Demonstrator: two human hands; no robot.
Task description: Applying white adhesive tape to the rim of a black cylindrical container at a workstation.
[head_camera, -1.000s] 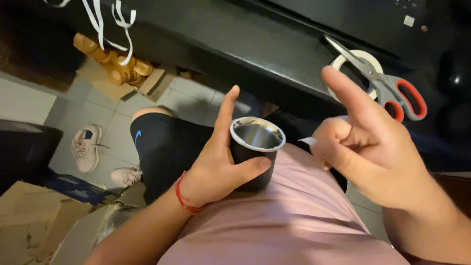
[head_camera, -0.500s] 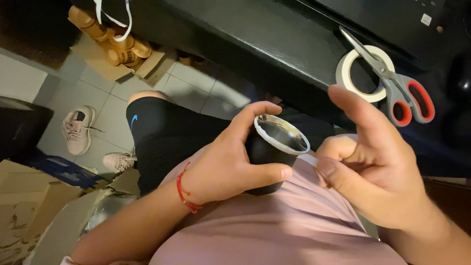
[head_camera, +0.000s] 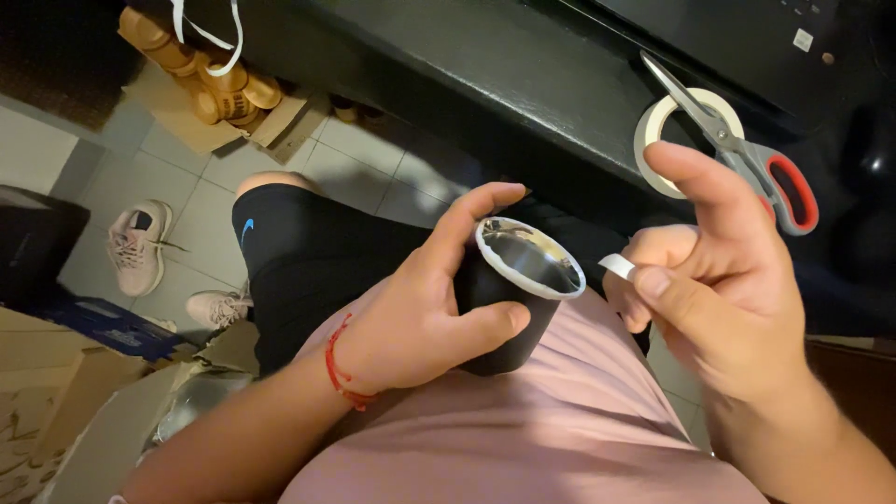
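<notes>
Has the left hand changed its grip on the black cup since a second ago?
Yes. The left hand now curls its index finger over the rim of the black cup, nearer the desk edge; earlier that finger pointed up.

Left hand [head_camera: 420,322] now wrapped further round the black cup [head_camera: 509,299], index finger curled over its taped rim instead of pointing up. Right hand [head_camera: 719,280] closer, pinching a white tape strip [head_camera: 617,266].

Left hand [head_camera: 425,313] curled in a firm grasp; right hand [head_camera: 719,289] raised, forefinger extended.
</notes>
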